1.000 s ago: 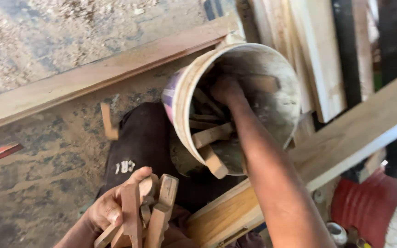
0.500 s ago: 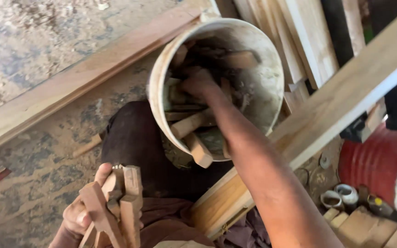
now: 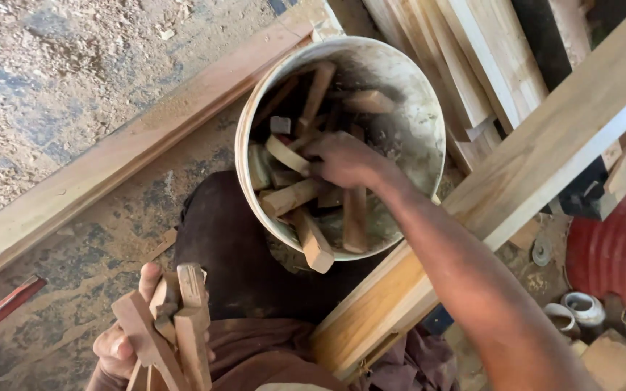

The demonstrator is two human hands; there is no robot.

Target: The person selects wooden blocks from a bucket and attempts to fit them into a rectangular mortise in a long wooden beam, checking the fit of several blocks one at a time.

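Bucket (image 3: 429, 123) shifted right in view; right hand (image 3: 342, 159) fingers closed on light, stiff wood offcuts (image 3: 295, 195), best gripped mid-length; left hand (image 3: 121, 347) clutches a bundle (image 3: 175, 326).

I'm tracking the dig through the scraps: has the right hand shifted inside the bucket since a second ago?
Yes. The right hand has drawn back from the far wall of the white bucket toward its middle, now resting on the wood offcuts.
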